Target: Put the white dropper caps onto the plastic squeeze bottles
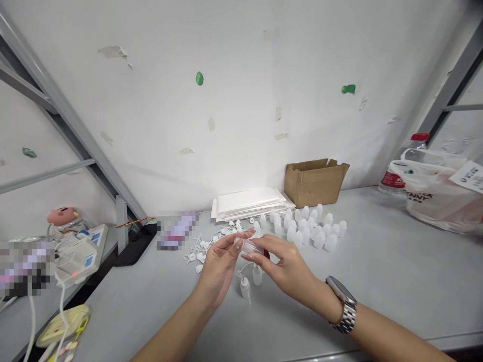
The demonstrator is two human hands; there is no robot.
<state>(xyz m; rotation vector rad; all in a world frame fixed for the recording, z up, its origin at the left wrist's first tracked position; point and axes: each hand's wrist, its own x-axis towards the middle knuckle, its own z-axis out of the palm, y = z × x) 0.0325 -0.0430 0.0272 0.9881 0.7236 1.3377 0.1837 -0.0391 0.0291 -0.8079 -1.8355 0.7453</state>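
A small translucent plastic bottle (252,246) lies on its side in the air between my two hands. My left hand (219,264) pinches its left end, where a white cap partly shows behind the thumb. Wrapped round the bottle's body are the thumb and fingers of my right hand (292,264). Just below my hands, a bottle with a strapped white cap (245,288) stands on the table, beside a second such bottle (257,275). Loose white caps with thin straps (204,245) are scattered behind my left hand. Several uncapped bottles (305,226) stand upright beyond my right hand.
On the grey table (396,281), white padded envelopes (249,201) and an open cardboard box (317,182) sit against the wall. A plastic bag (441,196) and a red-capped drink bottle (392,178) are at right. A phone-like object (184,226) and power strip (81,256) are at left.
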